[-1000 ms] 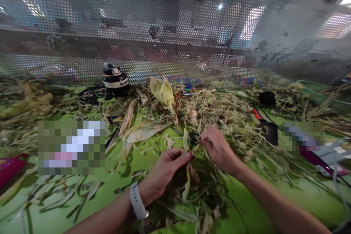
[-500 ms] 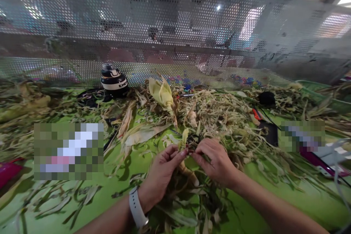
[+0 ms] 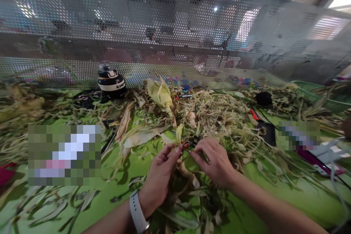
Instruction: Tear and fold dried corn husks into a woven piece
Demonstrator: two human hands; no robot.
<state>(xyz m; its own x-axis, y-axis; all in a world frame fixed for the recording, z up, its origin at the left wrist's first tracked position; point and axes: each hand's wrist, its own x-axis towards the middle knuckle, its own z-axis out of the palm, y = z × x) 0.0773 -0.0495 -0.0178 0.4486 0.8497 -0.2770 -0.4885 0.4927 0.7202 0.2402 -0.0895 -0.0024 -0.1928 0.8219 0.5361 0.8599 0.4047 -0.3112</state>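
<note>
My left hand point(image 3: 161, 175), with a white watch band point(image 3: 137, 212) at the wrist, pinches the base of a small yellow-green piece of corn husk point(image 3: 179, 133) between thumb and fingertips. Just to its right, my right hand point(image 3: 215, 159) is closed in a pinch at a thin dark strand or wire point(image 3: 187, 149); the fingers partly hide it. Below both hands lies a pale, thick stalk-like piece point(image 3: 192, 177) among dried husk strips point(image 3: 189, 219). Behind them rests a larger yellow husk bundle shaped like a bud point(image 3: 160, 95).
Piles of dried husk shreds point(image 3: 216, 113) cover much of the green table point(image 3: 120, 186). A black-and-white bottle point(image 3: 111, 84) stands by the perforated metal screen point(image 3: 164, 44). Rightward are orange-handled scissors point(image 3: 254, 114), a dark phone-like slab point(image 3: 265, 133), a magenta object point(image 3: 309, 159) with cable and a green basket point(image 3: 309, 87).
The small husk piece and my left fingertips have shifted slightly left, and a little more gap shows between the hands. The whole view has moved slightly.
</note>
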